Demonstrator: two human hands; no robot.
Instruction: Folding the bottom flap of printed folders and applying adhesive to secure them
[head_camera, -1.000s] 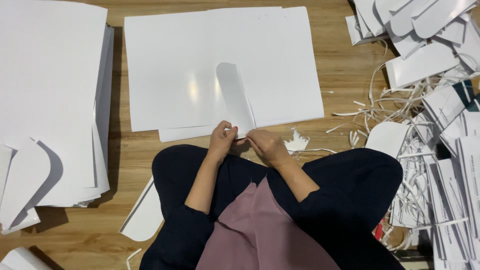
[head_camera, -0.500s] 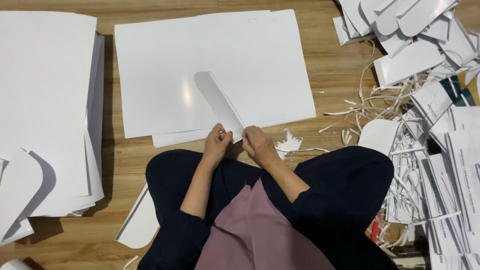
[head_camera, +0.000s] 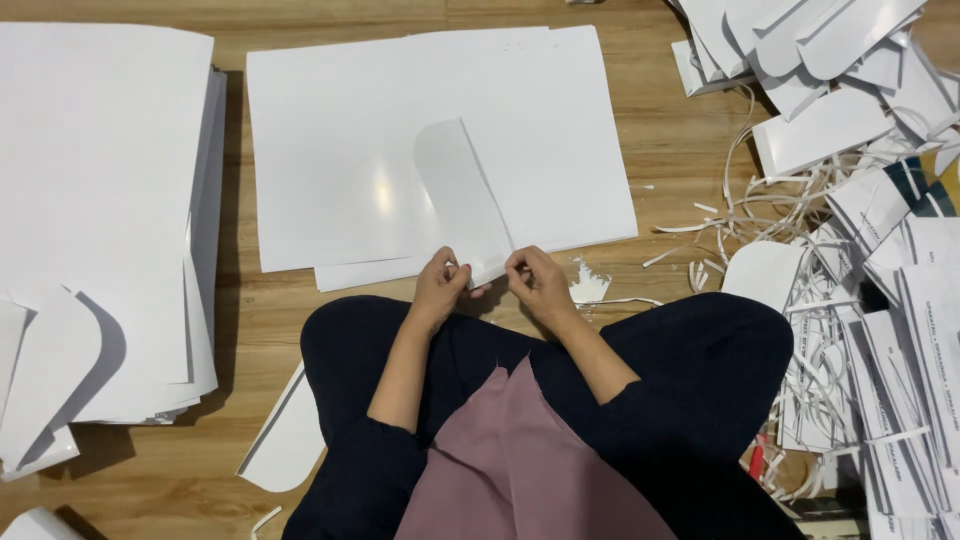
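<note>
I sit cross-legged on a wooden floor. My left hand (head_camera: 441, 287) and my right hand (head_camera: 536, 281) pinch the near end of a white card piece with a rounded far end (head_camera: 460, 196). The piece stands up from my fingers and leans over a stack of large white sheets (head_camera: 340, 150) lying in front of my knees. Both hands are close together, just above the near edge of that stack.
A tall pile of white sheets (head_camera: 95, 200) lies at the left, with rounded cut pieces (head_camera: 50, 370) at its near end. Another cut piece (head_camera: 290, 440) sits by my left knee. Paper strips (head_camera: 730, 215) and cut shapes (head_camera: 850, 110) lie heaped at the right.
The card piece has swung from leaning left to standing more upright between my hands. My hands stay at its near end, and the view has shifted slightly.
</note>
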